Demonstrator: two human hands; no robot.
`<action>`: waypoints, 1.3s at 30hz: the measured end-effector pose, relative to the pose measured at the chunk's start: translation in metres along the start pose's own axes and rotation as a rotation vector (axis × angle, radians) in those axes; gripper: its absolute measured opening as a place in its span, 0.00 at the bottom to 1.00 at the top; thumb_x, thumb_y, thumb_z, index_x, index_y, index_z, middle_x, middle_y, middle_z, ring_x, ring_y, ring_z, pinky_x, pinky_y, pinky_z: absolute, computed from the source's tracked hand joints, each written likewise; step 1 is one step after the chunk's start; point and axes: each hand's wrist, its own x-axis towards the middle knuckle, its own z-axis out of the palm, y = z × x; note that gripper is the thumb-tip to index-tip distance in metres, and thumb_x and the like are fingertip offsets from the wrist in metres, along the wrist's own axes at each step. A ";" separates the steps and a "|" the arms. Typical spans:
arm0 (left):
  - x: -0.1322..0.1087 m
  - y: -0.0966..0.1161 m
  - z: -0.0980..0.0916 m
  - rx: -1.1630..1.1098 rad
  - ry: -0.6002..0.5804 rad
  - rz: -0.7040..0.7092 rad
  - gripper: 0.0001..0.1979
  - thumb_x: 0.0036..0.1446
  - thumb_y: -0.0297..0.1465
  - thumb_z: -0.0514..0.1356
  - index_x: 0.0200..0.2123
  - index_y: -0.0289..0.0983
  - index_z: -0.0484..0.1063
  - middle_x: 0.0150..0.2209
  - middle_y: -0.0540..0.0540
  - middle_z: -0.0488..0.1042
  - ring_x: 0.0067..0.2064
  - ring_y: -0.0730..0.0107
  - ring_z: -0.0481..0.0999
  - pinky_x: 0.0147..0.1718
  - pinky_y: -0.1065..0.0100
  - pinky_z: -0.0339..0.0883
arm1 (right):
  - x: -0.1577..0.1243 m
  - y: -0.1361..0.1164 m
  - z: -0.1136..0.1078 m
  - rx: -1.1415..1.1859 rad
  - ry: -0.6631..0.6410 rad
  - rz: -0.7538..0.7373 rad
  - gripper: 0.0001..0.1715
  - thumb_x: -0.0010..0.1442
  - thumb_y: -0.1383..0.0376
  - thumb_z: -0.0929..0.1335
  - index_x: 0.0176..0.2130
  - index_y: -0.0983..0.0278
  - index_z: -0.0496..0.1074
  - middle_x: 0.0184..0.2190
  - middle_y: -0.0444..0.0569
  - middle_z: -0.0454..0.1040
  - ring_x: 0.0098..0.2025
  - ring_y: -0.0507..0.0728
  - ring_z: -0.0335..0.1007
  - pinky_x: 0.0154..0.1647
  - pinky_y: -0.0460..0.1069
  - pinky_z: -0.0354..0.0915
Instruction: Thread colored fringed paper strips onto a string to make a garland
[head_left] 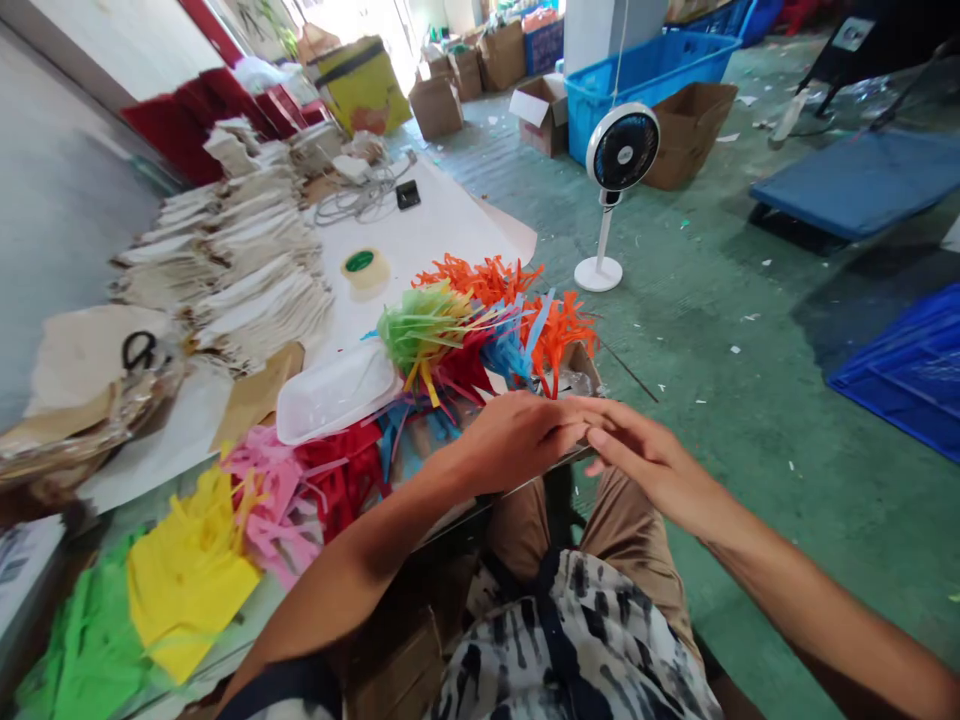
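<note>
Orange fringed strips lie at right edge of table, tangled beside blue strips. Risk: sweeping forearm could drag loose ends off edge; fan, if running, could scatter them. Orange strips just beyond fingers, apparently ungripped. Left hand half curled, fingertips meeting right hand, fingers loosely extended; cannot tell whether anything thin is pinched between. White tray left of pile.

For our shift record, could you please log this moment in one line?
left hand: touching right hand | held item: cannot tell | nearby: orange strips, blue strips, white tray | beyond: tape roll
</note>
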 end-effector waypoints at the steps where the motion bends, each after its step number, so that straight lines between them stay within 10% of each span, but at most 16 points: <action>1: 0.009 -0.001 0.001 0.017 -0.005 0.013 0.16 0.72 0.33 0.52 0.33 0.38 0.75 0.27 0.50 0.72 0.28 0.74 0.66 0.31 0.69 0.53 | 0.009 0.000 0.004 0.071 0.006 -0.003 0.29 0.72 0.46 0.66 0.64 0.57 0.70 0.46 0.51 0.80 0.42 0.57 0.77 0.38 0.50 0.73; 6: 0.046 -0.033 -0.008 0.110 0.052 0.111 0.12 0.72 0.32 0.54 0.42 0.37 0.78 0.40 0.45 0.79 0.41 0.67 0.75 0.38 0.68 0.61 | 0.027 0.026 -0.017 -0.107 0.159 -0.030 0.22 0.71 0.47 0.68 0.39 0.61 0.76 0.32 0.44 0.72 0.35 0.54 0.66 0.37 0.48 0.62; 12: 0.087 -0.081 -0.005 0.525 -0.012 0.355 0.16 0.72 0.26 0.52 0.38 0.36 0.80 0.45 0.42 0.77 0.45 0.63 0.71 0.39 0.65 0.59 | 0.036 0.053 -0.039 -0.256 0.287 0.017 0.27 0.72 0.43 0.65 0.36 0.61 0.76 0.30 0.45 0.72 0.34 0.56 0.65 0.36 0.49 0.60; 19: 0.103 -0.096 -0.004 0.321 -0.015 0.492 0.15 0.72 0.28 0.55 0.32 0.35 0.77 0.37 0.43 0.78 0.42 0.66 0.72 0.41 0.64 0.62 | 0.049 0.057 -0.038 -0.201 0.389 0.035 0.28 0.71 0.43 0.64 0.36 0.62 0.76 0.28 0.43 0.69 0.31 0.54 0.61 0.33 0.48 0.55; 27: 0.118 -0.103 -0.017 -0.721 0.634 0.187 0.03 0.64 0.32 0.63 0.40 0.40 0.73 0.39 0.47 0.81 0.33 0.75 0.74 0.33 0.68 0.66 | 0.066 0.041 -0.027 -0.136 0.599 -0.067 0.22 0.71 0.47 0.67 0.40 0.62 0.79 0.27 0.42 0.67 0.28 0.52 0.55 0.31 0.48 0.51; 32: 0.124 -0.087 -0.045 -0.934 0.846 0.141 0.11 0.67 0.42 0.64 0.40 0.41 0.71 0.39 0.47 0.77 0.30 0.76 0.69 0.26 0.68 0.61 | 0.067 0.038 -0.028 -0.023 0.690 -0.121 0.21 0.71 0.47 0.68 0.44 0.60 0.79 0.25 0.41 0.61 0.26 0.52 0.51 0.28 0.48 0.49; 35: 0.106 -0.054 -0.045 -0.981 0.776 0.113 0.13 0.69 0.45 0.61 0.40 0.41 0.70 0.36 0.48 0.74 0.28 0.78 0.67 0.25 0.70 0.59 | 0.055 0.024 -0.029 0.056 0.785 -0.174 0.19 0.71 0.48 0.69 0.43 0.58 0.79 0.25 0.41 0.60 0.26 0.52 0.51 0.27 0.49 0.49; 39: 0.061 0.000 -0.014 -1.132 0.335 0.022 0.16 0.66 0.44 0.66 0.35 0.39 0.68 0.31 0.50 0.74 0.24 0.80 0.62 0.24 0.70 0.57 | 0.033 -0.001 -0.023 0.182 0.749 -0.179 0.14 0.69 0.49 0.71 0.44 0.56 0.79 0.23 0.41 0.59 0.24 0.52 0.50 0.26 0.50 0.48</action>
